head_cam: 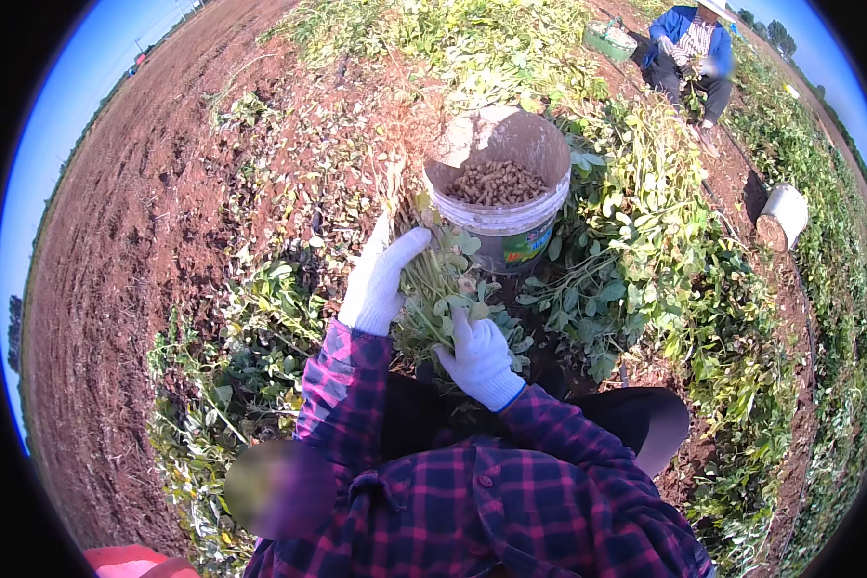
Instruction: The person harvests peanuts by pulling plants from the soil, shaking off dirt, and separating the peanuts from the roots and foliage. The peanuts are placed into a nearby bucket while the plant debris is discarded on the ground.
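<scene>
My left hand (381, 280), in a white knit glove, grips a bunch of leafy peanut plants (428, 289) by the upper stems near the roots. My right hand (478, 355), gloved in the same way, holds the leafy lower part of that bunch. Pale, dry-looking roots stick up beyond my left hand, beside the rim of a plastic bucket (504, 218). Unshelled peanuts (497, 183) lie inside the bucket, which stands just beyond my hands. Whether pods hang on the held plants is hard to tell.
Pulled leafy plants (650, 217) lie right of the bucket and beyond it. A white bucket (782, 217) lies tipped over at the right. A co-worker (693, 54) sits at the upper right near a green basket (610, 40). Bare reddish soil (130, 289) stretches along the left.
</scene>
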A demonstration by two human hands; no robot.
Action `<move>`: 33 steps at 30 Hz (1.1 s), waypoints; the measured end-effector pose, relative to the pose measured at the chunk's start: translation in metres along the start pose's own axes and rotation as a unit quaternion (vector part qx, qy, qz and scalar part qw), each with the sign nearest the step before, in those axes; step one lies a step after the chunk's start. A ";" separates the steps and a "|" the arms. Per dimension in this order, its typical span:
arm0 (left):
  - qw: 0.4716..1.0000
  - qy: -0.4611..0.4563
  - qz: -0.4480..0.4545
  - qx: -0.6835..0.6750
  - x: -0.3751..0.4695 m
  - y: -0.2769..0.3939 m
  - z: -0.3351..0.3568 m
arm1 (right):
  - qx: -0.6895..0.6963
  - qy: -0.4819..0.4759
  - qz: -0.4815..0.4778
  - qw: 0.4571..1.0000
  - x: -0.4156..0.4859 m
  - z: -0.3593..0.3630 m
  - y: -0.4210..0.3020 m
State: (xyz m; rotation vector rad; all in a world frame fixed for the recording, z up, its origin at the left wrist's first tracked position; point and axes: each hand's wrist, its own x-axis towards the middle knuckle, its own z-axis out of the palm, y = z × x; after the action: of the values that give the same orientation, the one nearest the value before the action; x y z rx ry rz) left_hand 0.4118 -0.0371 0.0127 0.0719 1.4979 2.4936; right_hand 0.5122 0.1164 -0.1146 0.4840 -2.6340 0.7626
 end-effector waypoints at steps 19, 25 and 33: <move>0.911 -0.032 0.088 0.401 0.016 -0.039 0.022 | 0.105 0.080 0.044 0.990 0.073 -0.115 0.028; 0.969 -0.052 0.070 0.232 0.037 -0.039 -0.004 | 0.513 -0.340 -0.168 0.770 0.052 -0.161 -0.029; 0.996 -0.028 -0.020 -0.079 0.011 -0.025 -0.032 | 0.841 -0.016 0.191 0.505 0.046 -0.141 0.060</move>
State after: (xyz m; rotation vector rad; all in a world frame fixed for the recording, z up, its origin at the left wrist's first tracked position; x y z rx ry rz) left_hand 0.4006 -0.0513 -0.0256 0.0847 1.2647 2.5458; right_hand 0.4804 0.2327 -0.0098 0.2113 -0.9514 3.2408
